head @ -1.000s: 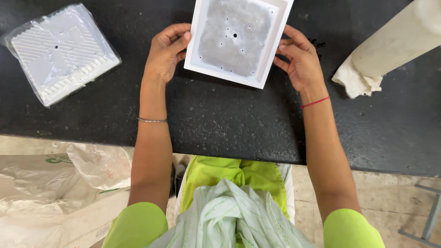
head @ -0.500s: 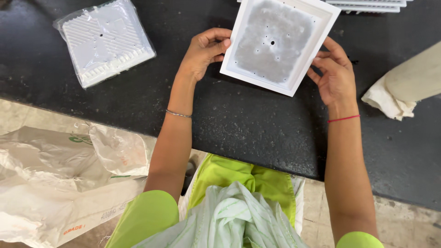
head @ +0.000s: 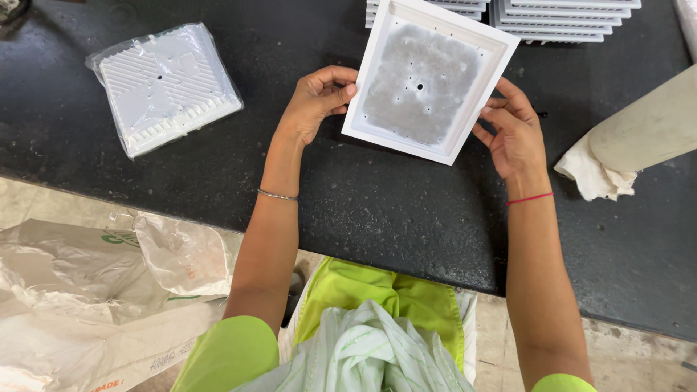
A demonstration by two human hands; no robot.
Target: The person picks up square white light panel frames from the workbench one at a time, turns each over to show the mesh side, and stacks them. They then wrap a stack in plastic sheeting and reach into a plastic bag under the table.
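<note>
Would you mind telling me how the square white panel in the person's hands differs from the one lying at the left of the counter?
The held panel is bare, while the lying panel is sealed in clear plastic wrap. The held panel shows a recessed side with a grey pad inside its rim; the lying panel shows a ribbed, slatted face. The held panel is gripped at its edges by the left hand and right hand; the lying panel rests untouched on the black counter. Both are white, square, with a small centre hole.

It looks like a small workshop or packing room. Identical white trays (head: 559, 11) sit stacked on a black table (head: 377, 210). Another lies bagged (head: 165, 86), and plastic sacks (head: 94, 290) cover the floor.
</note>
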